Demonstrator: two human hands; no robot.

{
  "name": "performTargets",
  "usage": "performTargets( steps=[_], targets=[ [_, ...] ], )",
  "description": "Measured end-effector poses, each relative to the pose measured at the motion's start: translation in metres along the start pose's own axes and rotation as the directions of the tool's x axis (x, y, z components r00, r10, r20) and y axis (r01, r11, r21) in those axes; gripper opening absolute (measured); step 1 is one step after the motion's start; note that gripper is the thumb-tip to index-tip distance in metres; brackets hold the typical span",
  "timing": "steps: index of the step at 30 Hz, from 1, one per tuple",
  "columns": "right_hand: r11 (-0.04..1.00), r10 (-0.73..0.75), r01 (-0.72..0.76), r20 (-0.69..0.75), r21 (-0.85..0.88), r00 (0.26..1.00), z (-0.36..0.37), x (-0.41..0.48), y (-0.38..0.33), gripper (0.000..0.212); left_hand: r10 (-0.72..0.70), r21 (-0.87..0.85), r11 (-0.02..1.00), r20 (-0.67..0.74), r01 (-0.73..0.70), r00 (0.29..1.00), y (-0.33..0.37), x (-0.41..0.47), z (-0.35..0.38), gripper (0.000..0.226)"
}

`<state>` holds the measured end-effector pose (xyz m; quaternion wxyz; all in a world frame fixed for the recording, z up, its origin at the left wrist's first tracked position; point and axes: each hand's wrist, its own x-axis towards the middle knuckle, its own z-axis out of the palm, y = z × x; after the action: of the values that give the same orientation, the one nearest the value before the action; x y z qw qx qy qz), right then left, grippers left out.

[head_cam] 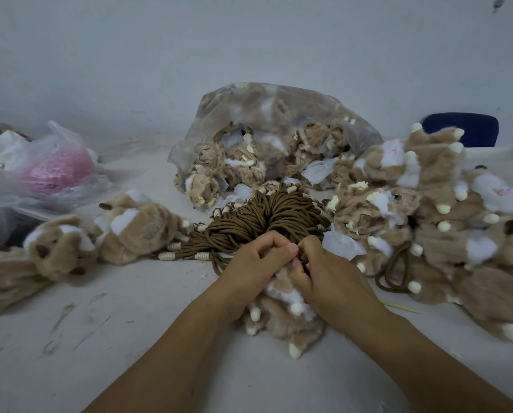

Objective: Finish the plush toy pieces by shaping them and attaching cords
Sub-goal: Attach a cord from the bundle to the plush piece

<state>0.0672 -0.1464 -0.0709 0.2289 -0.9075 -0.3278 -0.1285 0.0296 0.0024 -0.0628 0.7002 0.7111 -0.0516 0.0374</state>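
The left hand [256, 263] and the right hand [334, 274] both curl tight round a tan plush piece [285, 321] on the white table [115, 338], just in front of the brown cords [267, 219], with a plush pile [445, 213] crowding the right side and bare room on the left.

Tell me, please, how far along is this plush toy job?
Apparently done: the pile of shaped pieces on the right, one with a cord loop. In hand: the left hand and right hand grip one plush piece. Left to do: the clear bag holds many inside-out pieces, and the bundle of brown cords is large.
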Motion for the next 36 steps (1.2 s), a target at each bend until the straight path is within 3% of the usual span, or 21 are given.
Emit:
performTargets(
  steps=[6, 11, 23, 36],
  targets=[
    [0.999, -0.015, 0.013, 0.028, 0.044, 1.0, 0.003, 0.0, 0.001, 0.016, -0.103, -0.114, 0.988, -0.001, 0.102, 0.995, -0.002, 0.001, -0.001, 0.015],
    [0.996, -0.02, 0.019, 0.018, 0.091, 1.0, 0.003, 0.001, 0.001, 0.017, -0.102, -0.151, 0.983, 0.01, 0.102, 0.995, -0.005, 0.002, -0.003, 0.024],
    [0.983, -0.07, 0.078, -0.048, 0.167, 0.996, -0.002, -0.002, 0.005, 0.032, -0.165, -0.323, 0.925, 0.127, 0.198, 0.978, -0.006, 0.002, -0.012, 0.002],
    [0.975, -0.125, 0.131, -0.044, 0.18, 0.991, -0.003, -0.003, 0.004, 0.025, -0.179, -0.375, 0.902, 0.128, 0.214, 0.976, -0.007, 0.003, -0.011, 0.019]
  ],
)
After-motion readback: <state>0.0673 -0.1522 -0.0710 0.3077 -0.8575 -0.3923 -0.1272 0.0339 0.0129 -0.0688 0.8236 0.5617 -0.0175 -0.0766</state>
